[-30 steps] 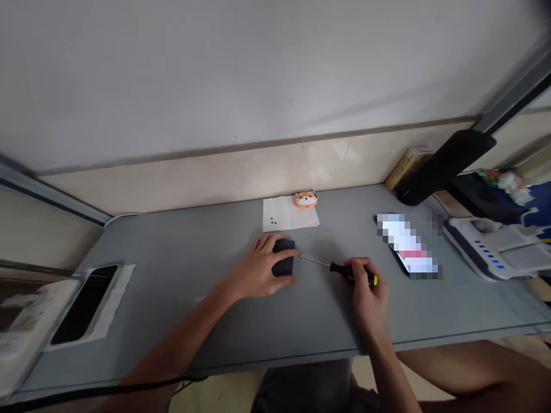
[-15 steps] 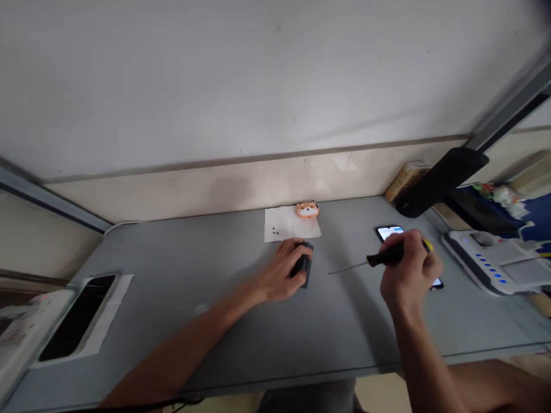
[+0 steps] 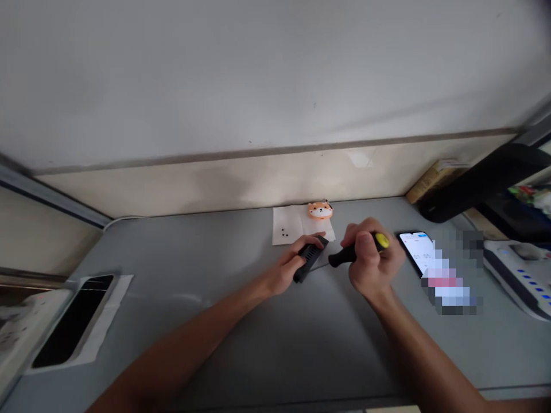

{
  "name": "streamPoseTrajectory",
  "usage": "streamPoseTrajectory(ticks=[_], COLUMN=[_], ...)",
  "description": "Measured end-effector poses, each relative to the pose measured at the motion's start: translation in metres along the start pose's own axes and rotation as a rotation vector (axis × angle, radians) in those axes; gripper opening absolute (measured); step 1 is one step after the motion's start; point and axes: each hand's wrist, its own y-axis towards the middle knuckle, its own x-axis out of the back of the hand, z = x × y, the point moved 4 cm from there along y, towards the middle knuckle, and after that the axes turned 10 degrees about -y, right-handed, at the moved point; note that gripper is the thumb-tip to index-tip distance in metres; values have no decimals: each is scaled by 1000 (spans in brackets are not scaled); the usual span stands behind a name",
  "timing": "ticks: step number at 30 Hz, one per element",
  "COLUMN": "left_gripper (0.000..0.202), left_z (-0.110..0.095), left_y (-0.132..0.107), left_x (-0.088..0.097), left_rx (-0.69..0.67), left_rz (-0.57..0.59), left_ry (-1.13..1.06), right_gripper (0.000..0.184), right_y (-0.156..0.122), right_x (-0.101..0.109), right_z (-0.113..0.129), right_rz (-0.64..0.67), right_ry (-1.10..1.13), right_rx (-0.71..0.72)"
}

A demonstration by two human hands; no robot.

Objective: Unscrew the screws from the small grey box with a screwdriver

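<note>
My left hand (image 3: 286,267) is closed around a small dark rectangular device with slotted vents (image 3: 310,261), tilted over the grey table. In my right hand (image 3: 379,258) is a screwdriver (image 3: 344,256) with a black and yellow handle. Its thin shaft points left at the device's lower right side; whether the tip touches it I cannot tell. Just behind the device lies a white paper (image 3: 290,221) with several tiny black screws (image 3: 284,233) on it. An orange animal-face case (image 3: 320,210) rests on the paper's right part.
A lit phone (image 3: 417,246), partly pixelated, lies right of my right hand. Farther right are a white power strip (image 3: 516,275), a black cylinder (image 3: 482,183) and a box (image 3: 434,178). At the left, a dark-screened phone (image 3: 75,321) lies on white paper. A wall closes off the back.
My right hand has moved left, bringing the screwdriver shaft up to the device. My left hand has turned and tilted the device. The view has shifted slightly left.
</note>
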Motion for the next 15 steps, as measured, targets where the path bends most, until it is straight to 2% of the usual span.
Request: streamPoseTrajectory(ticks=[7, 12, 15], left_gripper=[33, 30, 32], left_z=[-12, -3, 0], left_y=[-1, 1, 0], left_x=[-3, -6, -6], left_rx=[60, 59, 30], left_rz=[30, -45, -23], left_ry=[-15, -93, -116], right_gripper=[40, 41, 41], right_y=[6, 10, 10], right_x=[12, 16, 18], right_z=[-8, -9, -8], right_rz=[-87, -115, -130], right_ry=[-19, -23, -47], right_rx=[-61, -48, -52])
